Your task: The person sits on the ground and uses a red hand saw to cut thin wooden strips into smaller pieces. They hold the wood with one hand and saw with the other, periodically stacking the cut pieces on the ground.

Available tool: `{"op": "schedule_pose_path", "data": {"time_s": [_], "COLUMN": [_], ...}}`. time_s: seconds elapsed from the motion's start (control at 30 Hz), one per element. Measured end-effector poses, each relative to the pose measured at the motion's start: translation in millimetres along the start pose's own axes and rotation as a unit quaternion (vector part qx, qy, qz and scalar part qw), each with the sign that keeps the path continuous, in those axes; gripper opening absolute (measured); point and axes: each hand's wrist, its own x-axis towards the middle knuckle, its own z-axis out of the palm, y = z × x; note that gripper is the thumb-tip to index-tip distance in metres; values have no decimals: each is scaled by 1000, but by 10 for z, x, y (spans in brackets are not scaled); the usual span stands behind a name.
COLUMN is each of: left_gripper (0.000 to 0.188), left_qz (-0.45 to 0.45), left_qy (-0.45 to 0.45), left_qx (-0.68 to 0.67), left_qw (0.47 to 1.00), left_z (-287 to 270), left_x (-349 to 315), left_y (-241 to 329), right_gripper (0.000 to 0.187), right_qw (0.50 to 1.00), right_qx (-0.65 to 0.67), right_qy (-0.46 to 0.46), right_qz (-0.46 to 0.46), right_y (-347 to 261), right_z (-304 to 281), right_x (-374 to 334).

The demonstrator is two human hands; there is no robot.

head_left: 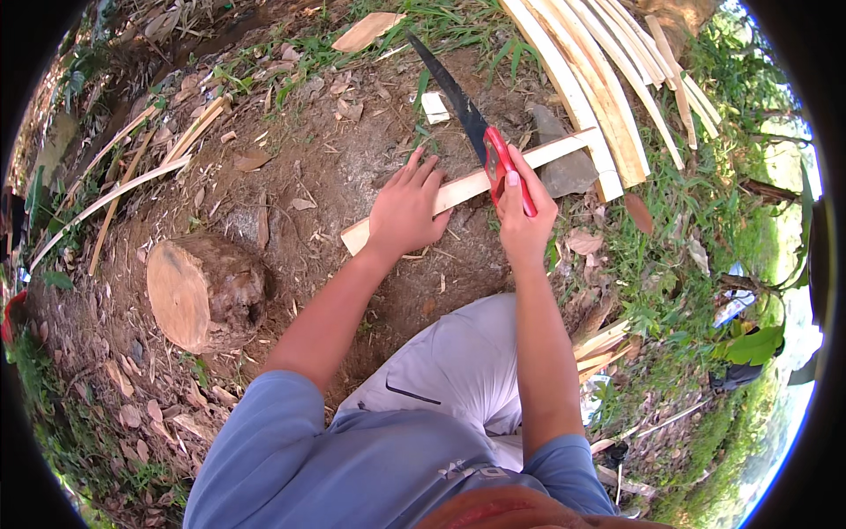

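My right hand [527,220] is wrapped round the red handle of a hand saw [471,115], whose dark curved blade points away and to the left. The saw's handle end lies over a pale wooden strip [463,188], which runs slantwise from lower left to upper right. My left hand [407,207] grips the strip near its left end, thumb on the near side and fingers reaching across to the far side. The strip's right part rests on a flat grey stone [571,175]. Whether the saw teeth touch the wood, I cannot tell.
Long pale wooden planks [589,79] lie at the far right. A cut log [181,291] sits on the soil to the left, with thin wooden sticks [132,194] beyond it. A small white block [434,108] lies near the blade. More wood pieces [604,348] lie by my right forearm.
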Motion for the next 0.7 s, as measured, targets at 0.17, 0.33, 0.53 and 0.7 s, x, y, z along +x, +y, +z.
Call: {"op": "schedule_pose_path", "data": {"time_s": [0.17, 0.33, 0.53, 0.7], "left_gripper": [61, 63, 64, 73], "left_qz": [-12, -19, -17, -45], "left_qy": [-19, -30, -21, -20], "left_qx": [6, 23, 27, 28], "left_qw": [1000, 999, 999, 998], "left_z": [18, 38, 48, 29], "left_x": [16, 18, 26, 11], "left_y": [5, -3, -4, 16], "right_gripper": [39, 38, 37, 38], "right_qw": [1000, 999, 1000, 993], "right_qx": [-4, 16, -22, -89], "right_qy": [2, 7, -8, -24], "right_qz": [1, 29, 6, -71], "right_y": [-10, -18, -145, -184], "right_z": [-27, -21, -54, -32], "right_x": [-38, -115, -119, -178]}}
